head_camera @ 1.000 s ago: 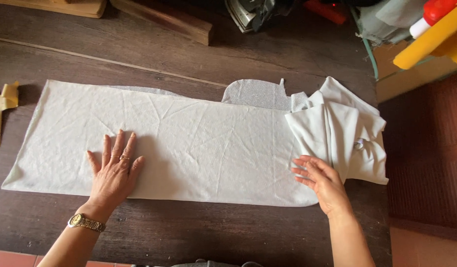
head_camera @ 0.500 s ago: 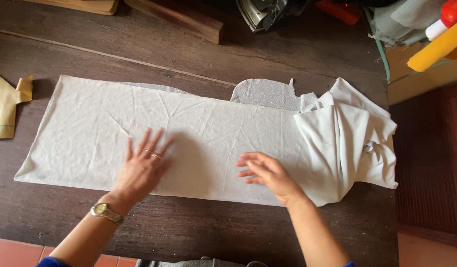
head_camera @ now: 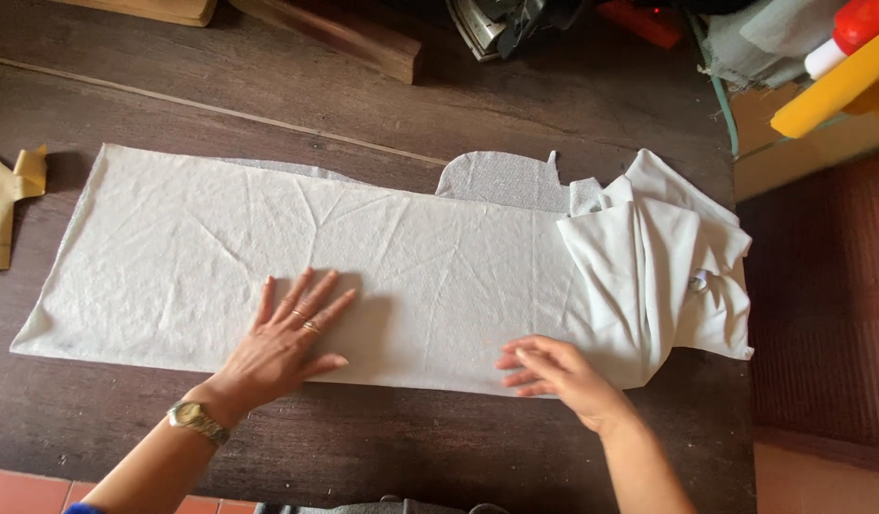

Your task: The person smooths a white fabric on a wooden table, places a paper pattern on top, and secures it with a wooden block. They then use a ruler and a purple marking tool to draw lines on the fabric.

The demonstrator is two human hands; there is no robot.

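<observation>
Both hands flat on a white cloth [head_camera: 430,276] spread along a dark wooden table [head_camera: 553,105].

The left hand [head_camera: 287,338] presses its middle, fingers splayed; the right hand [head_camera: 553,373] lies open on the near edge, beside the bunched folds [head_camera: 653,266]. A yellow scrap [head_camera: 6,205] lies well apart at the left end.

Your left hand [head_camera: 289,341] lies flat, palm down, fingers spread and pointing away from you, a watch on its wrist. Your right hand [head_camera: 556,374] rests palm down, fingers together, pointing left. Both forearms are bare.
</observation>
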